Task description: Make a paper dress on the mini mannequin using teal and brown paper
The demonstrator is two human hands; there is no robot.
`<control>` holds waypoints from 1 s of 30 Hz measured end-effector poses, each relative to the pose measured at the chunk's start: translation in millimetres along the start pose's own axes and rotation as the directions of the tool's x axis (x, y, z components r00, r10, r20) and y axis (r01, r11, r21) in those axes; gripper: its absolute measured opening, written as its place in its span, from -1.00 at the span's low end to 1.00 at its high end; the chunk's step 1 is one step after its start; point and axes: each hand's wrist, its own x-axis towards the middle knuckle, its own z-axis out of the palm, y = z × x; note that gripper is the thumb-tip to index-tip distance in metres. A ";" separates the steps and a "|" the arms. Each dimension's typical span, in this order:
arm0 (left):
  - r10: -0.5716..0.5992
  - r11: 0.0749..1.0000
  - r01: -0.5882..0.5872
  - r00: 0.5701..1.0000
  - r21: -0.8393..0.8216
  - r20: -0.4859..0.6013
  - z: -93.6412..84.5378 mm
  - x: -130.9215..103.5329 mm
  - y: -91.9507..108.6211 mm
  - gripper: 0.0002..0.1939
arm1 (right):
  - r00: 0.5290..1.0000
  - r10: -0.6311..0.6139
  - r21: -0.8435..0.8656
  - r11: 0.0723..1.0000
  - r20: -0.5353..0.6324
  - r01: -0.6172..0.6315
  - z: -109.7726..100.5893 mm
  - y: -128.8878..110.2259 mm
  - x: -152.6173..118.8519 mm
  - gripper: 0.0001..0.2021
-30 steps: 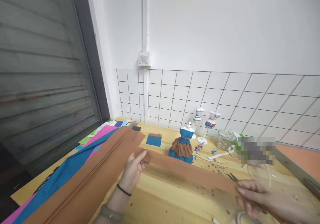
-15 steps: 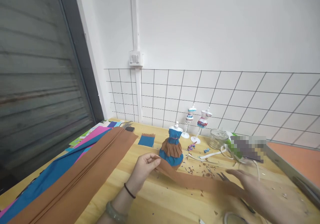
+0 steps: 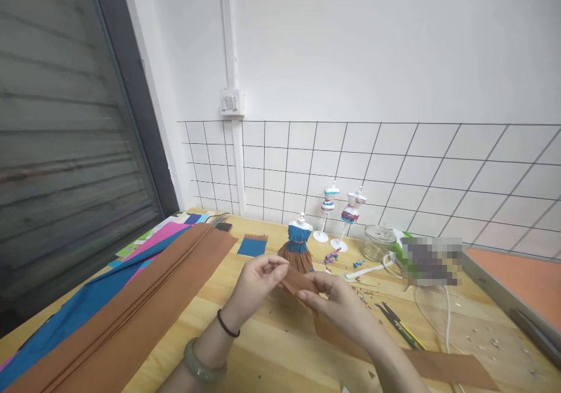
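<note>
A long brown crepe-paper strip is pinched at its end by the fingertips of my left hand. My right hand grips the same strip a little further along, thumb on top. Past my right forearm, the rest trails to the right over the table. Just behind my hands stands a small white dress form in a blue bodice and gathered brown skirt layer. My hands hide most of its lower blue part. Tweezers lie right of my right hand, beside a yellow-edged tool.
Brown, blue and pink crepe sheets cover the table's left side. A blue fringed piece lies behind my left hand. Two more dress forms stand by the wire grid, with a clear jar to their right. Scraps and a white cord lie around.
My right hand has come in from the far right and now grips the strip close to my left hand. The strip's far end now rests on the table.
</note>
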 end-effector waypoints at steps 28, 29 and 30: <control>0.033 0.960 -0.003 0.994 -0.279 0.105 22.9 76.3 -35.9 -0.46 | 0.986 0.023 0.002 1.000 -0.168 -0.023 -27.9 38.2 4.2 -0.54; 0.041 0.961 -0.010 0.993 -0.278 0.107 23.4 73.3 -34.9 -0.48 | 0.971 0.009 0.003 1.000 -0.237 -0.009 -24.9 40.9 8.0 -0.48; 0.048 0.961 -0.016 0.993 -0.276 0.109 24.2 69.6 -33.5 -0.50 | 0.955 -0.009 0.001 1.000 -0.296 0.010 -21.6 42.8 11.1 -0.44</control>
